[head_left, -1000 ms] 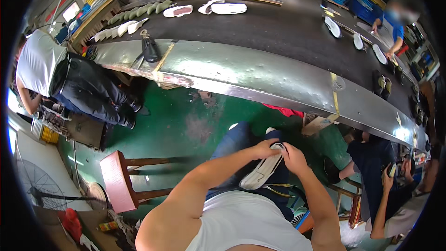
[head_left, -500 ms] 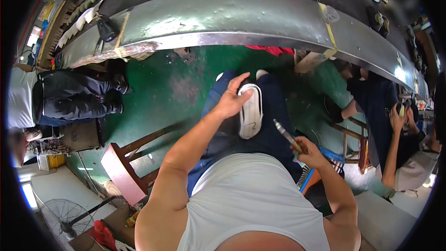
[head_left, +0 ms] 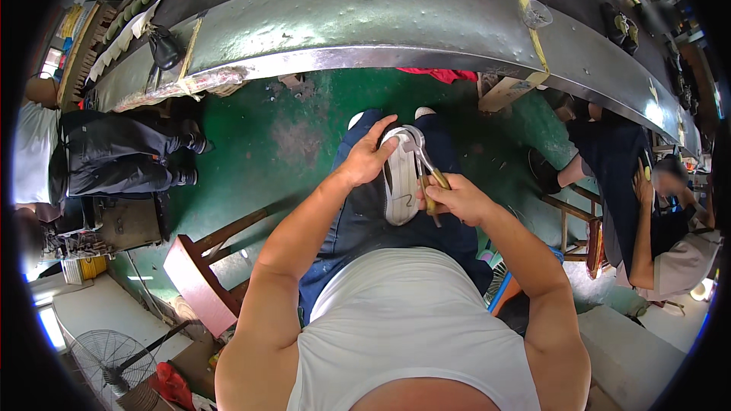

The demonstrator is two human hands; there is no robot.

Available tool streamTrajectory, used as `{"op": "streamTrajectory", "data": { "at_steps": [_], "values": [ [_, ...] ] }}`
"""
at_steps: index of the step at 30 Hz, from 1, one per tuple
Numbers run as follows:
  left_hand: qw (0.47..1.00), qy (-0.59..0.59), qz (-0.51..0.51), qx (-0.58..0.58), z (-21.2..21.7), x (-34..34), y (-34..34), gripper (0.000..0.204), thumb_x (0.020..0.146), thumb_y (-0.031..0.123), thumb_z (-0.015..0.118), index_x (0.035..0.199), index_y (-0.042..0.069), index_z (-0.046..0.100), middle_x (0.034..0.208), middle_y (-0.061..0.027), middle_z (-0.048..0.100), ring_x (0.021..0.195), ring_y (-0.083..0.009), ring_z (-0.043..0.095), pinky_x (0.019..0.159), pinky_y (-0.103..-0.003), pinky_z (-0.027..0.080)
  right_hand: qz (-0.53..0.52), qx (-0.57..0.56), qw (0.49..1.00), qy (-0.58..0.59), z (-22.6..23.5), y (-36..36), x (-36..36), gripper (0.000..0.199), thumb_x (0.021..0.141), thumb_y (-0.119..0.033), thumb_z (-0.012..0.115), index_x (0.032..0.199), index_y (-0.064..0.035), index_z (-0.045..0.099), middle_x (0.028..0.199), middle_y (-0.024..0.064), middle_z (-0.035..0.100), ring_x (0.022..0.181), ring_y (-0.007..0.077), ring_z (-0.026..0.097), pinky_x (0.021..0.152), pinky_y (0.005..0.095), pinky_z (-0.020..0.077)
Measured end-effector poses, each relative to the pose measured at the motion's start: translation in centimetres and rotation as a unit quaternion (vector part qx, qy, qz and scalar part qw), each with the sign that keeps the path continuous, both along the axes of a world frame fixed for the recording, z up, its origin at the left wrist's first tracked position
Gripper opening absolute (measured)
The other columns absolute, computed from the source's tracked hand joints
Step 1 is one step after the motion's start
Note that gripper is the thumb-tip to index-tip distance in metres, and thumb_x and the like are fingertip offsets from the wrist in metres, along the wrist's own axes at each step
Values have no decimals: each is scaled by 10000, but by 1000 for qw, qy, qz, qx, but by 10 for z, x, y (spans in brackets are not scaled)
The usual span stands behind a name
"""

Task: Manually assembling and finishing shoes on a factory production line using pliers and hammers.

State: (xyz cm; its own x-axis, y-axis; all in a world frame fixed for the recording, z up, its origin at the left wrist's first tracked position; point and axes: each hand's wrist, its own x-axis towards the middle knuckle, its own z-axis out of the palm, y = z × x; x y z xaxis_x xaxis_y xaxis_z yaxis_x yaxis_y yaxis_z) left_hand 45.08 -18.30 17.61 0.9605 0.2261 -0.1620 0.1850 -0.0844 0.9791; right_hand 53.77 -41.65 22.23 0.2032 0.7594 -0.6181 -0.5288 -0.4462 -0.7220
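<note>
A shoe [head_left: 399,186] with a pale sole turned up and a dark side lies lengthwise over my lap, its far end raised toward the bench. My left hand [head_left: 367,158] is closed around that far end, thumb on the sole and fingers along the edge. In my right hand [head_left: 461,199] are metal pincers [head_left: 419,148] with yellowish handles, which the fingers wrap around. Their curved jaws meet the shoe's far right edge, close to my left fingertips. Whether the jaws bite on the material is too small to tell.
A long metal-edged bench [head_left: 343,19] with a dark top curves across ahead of me. A pink-ended wooden stool [head_left: 199,287] stands at left, near a fan [head_left: 106,361]. One person [head_left: 114,156] is at far left, another [head_left: 670,251] at right.
My right hand has swung inward and up from beside my right thigh, bringing the pincers to the shoe's far edge. The shoe and left hand have shifted slightly left.
</note>
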Motion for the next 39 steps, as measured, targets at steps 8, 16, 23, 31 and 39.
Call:
{"op": "streamTrajectory", "data": {
  "at_steps": [8, 16, 23, 31, 39],
  "values": [
    [992, 1, 102, -78, -25, 5, 2, 448, 977, 147, 617, 1402, 79, 492, 1162, -57, 628, 1046, -136, 567, 953, -282, 452, 87, 4, 880, -467, -41, 18, 15, 200, 952, -172, 563, 983, 24, 590, 878, 216, 672, 809, 395, 659, 731, 470, 516],
    [946, 71, 120, -292, -7, 11, 0, 422, 959, 127, 646, 1366, 97, 539, 1087, -23, 642, 968, -113, 578, 881, -258, 474, 121, -65, 826, -547, -13, -2, 14, 193, 926, -156, 594, 971, 32, 591, 948, 266, 657, 875, 473, 624, 765, 517, 503],
    [986, -49, 131, -88, -7, -2, -7, 409, 927, 58, 650, 1324, 34, 556, 1214, -66, 592, 1109, -154, 553, 988, -303, 445, 77, -9, 969, -235, 13, -44, 4, 222, 927, -171, 626, 1053, 12, 617, 834, 68, 660, 711, 137, 620, 670, 301, 517],
    [949, -258, -84, 164, 61, -53, -51, 876, 849, 123, 746, 1522, -31, 208, 1483, -301, 378, 1368, -408, 430, 1125, -443, 345, -165, 212, 897, -351, 14, 2, -14, 331, 948, -213, 620, 1199, -18, 526, 1109, 100, 652, 986, 162, 614, 890, 323, 485],
    [942, -232, -2, 241, 28, -72, -72, 1043, 713, 97, 853, 1528, -8, 209, 1502, -330, 323, 1394, -470, 360, 1130, -479, 356, -68, 202, 901, -377, 6, 23, -8, 342, 964, -259, 626, 1199, -28, 532, 1132, 112, 661, 1045, 208, 644, 919, 348, 487]
  ]
}}
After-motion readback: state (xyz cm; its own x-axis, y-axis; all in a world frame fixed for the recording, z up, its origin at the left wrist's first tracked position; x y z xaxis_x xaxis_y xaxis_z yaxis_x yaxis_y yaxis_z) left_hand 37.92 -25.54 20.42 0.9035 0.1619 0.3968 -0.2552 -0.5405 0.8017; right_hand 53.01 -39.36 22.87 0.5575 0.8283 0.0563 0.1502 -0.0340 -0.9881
